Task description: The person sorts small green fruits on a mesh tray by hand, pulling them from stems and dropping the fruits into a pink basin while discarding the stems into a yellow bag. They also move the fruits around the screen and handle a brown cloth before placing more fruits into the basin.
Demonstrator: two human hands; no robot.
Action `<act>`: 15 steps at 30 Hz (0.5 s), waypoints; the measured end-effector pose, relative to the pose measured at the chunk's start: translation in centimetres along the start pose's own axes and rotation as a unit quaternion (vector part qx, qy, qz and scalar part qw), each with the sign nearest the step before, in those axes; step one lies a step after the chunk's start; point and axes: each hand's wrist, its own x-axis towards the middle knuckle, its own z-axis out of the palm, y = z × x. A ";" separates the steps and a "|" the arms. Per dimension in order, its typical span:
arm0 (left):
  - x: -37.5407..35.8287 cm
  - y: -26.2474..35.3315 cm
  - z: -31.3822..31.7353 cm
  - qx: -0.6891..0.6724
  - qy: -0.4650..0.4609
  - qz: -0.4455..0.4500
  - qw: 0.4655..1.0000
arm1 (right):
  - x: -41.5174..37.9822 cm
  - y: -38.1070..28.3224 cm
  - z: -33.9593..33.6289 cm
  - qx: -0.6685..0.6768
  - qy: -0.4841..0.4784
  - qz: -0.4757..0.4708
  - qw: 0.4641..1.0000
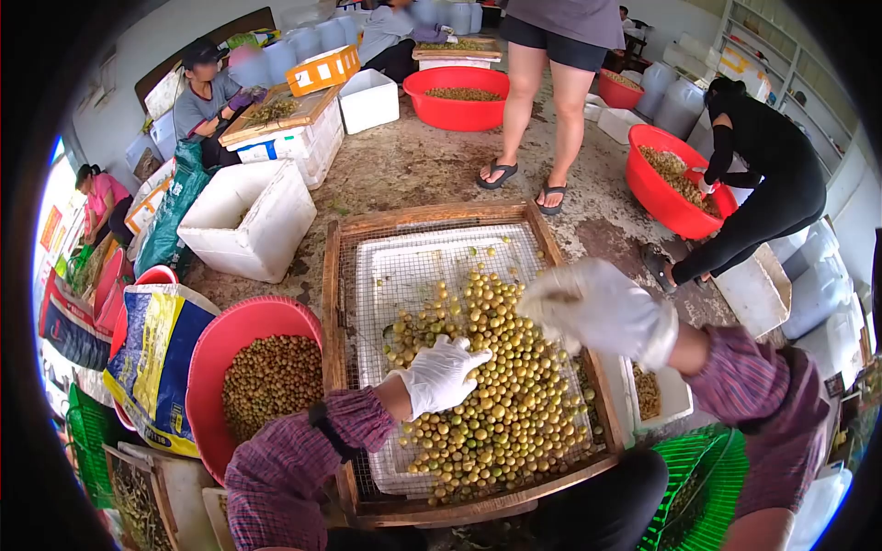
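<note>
Small round yellow-green fruits [505, 413] lie heaped on a wire-mesh screen in a wooden frame [333, 285]. Through the mesh a white foam tray [386, 262] shows underneath. My left hand [443, 375], in a white glove, rests on the fruits left of the middle, its fingers loosely extended and apart. Above the right side of the heap is my right hand [593, 310], also gloved in white. It is smeared by motion, so its fingers and anything in them cannot be made out.
A red basin [207, 395] of fruits stands left of the screen, beside a blue-yellow sack [161, 363]. A green basket [703, 477] is at lower right. A white foam box [248, 220] sits ahead left. One person stands ahead; another bends over a red tub [634, 174].
</note>
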 end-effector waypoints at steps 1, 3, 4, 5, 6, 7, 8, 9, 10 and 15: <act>-0.5 0.2 -0.7 -0.040 -0.022 0.000 0.999 | 3.8 2.8 0.1 0.015 0.040 -0.020 0.999; -0.3 -1.3 -2.8 -0.120 -0.034 -0.091 0.988 | 11.8 9.0 0.5 -0.138 0.119 -0.114 0.977; 0.2 -3.0 -3.7 -0.135 -0.004 -0.123 0.983 | 15.7 12.6 1.2 -0.166 0.130 -0.092 0.973; 0.7 -5.1 -4.1 -0.147 0.029 -0.154 0.977 | 19.0 15.1 1.4 -0.195 0.142 -0.073 0.968; 0.9 -7.0 -3.9 -0.065 0.080 -0.182 0.978 | 20.7 16.2 1.6 -0.231 0.151 -0.070 0.959; 1.1 -9.1 -3.4 0.018 0.128 -0.209 0.969 | 21.7 16.8 2.2 -0.264 0.160 -0.068 0.949; 1.5 -10.7 -2.9 0.103 0.172 -0.233 0.952 | 22.8 17.3 2.7 -0.295 0.169 -0.064 0.938; 2.0 -11.6 -2.1 0.103 0.167 -0.268 0.943 | 24.1 18.0 3.3 -0.281 0.150 -0.063 0.946; 2.4 -12.0 -1.2 0.102 0.160 -0.301 0.934 | 25.2 18.5 3.9 -0.267 0.130 -0.059 0.953; 3.4 -8.3 3.0 0.096 0.158 -0.184 0.965 | 20.8 15.9 8.5 -0.337 0.071 -0.059 0.937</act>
